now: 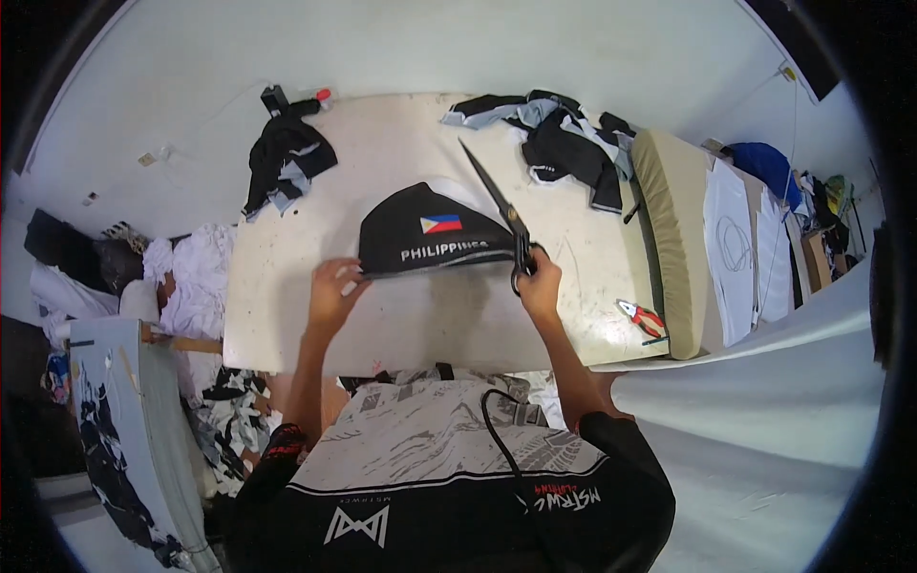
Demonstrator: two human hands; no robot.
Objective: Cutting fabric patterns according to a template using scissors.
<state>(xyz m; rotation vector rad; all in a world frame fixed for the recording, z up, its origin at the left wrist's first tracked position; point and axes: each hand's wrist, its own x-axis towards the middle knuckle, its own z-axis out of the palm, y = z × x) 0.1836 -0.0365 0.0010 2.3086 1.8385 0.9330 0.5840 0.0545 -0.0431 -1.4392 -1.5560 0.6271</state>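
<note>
A black and white fabric piece (392, 224), curved along its top, lies on the pale table in front of me. It bears a small blue, red, white and yellow flag print and a line of white lettering. My left hand (334, 293) pinches its lower left corner between thumb and fingers. In my right hand (542, 286) is a pair of black scissors (495, 193), held by the handles at the fabric's right end. The blades lie together and point up and to the left, passing over the table beyond the fabric's white part.
Dark and grey cloth (291, 153) lies at the table's (430, 334) far left, and more garments (568, 148) at its far right. Red-handled pliers (642, 318) rest near the right edge, beside a beige cushion-like block (669, 239). Fabric scraps (229, 420) are heaped below left.
</note>
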